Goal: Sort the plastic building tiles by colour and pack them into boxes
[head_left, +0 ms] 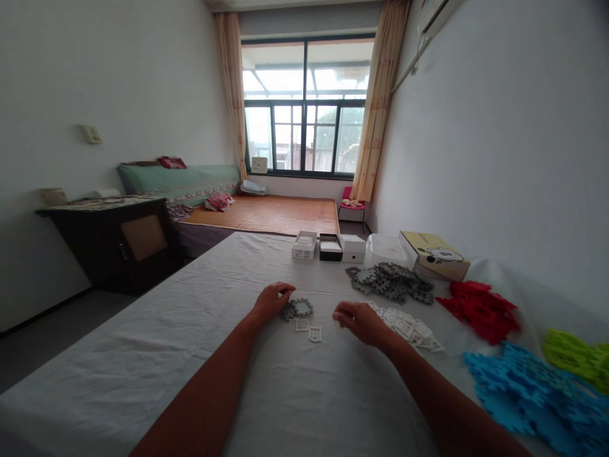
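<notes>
My left hand (272, 299) rests on the white sheet with its fingers curled, touching a small grey assembled puzzle piece (299, 308). My right hand (359, 319) is a little to the right, fingers curled inward in a pinch; what they hold is hidden. Two small white window-like pieces (308, 329) lie between my hands. A pile of white pieces (412, 329) sits just right of my right hand. Behind it lies a heap of grey interlocking pieces (391, 281).
Red pieces (480, 308), blue pieces (528, 390) and green pieces (575, 355) lie along the right side. Small boxes (328, 246), a clear tub (387, 249) and a yellow carton (435, 255) stand at the far edge. A dark cabinet (114, 244) and bed (266, 216) are beyond.
</notes>
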Motion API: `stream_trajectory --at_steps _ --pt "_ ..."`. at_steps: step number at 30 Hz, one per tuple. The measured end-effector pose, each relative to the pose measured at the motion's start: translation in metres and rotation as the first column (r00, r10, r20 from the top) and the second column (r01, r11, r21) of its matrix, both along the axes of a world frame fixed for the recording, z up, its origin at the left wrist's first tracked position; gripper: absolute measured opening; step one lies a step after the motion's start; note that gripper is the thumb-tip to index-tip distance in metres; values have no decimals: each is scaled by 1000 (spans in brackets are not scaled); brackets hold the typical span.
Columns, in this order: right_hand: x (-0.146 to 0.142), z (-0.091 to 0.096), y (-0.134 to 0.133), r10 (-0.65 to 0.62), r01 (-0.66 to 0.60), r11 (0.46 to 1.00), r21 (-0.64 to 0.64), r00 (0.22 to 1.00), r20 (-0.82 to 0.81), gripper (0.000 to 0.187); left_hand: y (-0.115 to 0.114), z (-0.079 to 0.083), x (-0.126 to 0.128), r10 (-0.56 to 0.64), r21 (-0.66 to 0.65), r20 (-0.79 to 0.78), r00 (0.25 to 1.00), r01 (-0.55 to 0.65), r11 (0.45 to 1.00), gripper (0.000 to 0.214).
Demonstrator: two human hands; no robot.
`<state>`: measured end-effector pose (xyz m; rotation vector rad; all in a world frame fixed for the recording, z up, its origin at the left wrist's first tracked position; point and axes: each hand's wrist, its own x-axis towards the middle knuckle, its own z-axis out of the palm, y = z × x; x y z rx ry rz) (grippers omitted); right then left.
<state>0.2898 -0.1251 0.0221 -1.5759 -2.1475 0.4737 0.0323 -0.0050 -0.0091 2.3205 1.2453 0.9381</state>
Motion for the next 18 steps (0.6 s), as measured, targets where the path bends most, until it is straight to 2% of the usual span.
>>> stream_trajectory --at_steps 2,4,5,7,10,12,15,18 --pt "17 1 6 -163 156 986 64 979 119 34 1 -1 0 -2 -2 4 1000 2 1000 25" --pt "27 1 8 -294 259 950 174 929 223 30 1 -1 0 -6 -1 10 1000 6 1000 25" --pt "28 1 8 -323 270 935 228 915 241 24 1 -1 0 -6 -2 12 1000 6 1000 25" --pt "19 -1 5 -280 214 934 287 937 210 16 1 -1 0 0 -4 9 1000 0 1000 24" --pt "-11 -7 -4 -38 2 968 252 990 136 20 1 -2 -1 -6 1 14 1000 6 1000 24" --pt "-32 -12 -9 53 -87 971 225 986 155 24 2 -2 -1 -15 8 22 1000 15 1000 24" --pt "-49 -16 -13 44 -80 979 186 981 190 27 2 -4 -1 -17 12 23 1000 17 1000 24" --pt "-50 -15 -14 47 -67 987 143 989 140 17 3 -4 -1 -22 14 11 1000 22 1000 24"
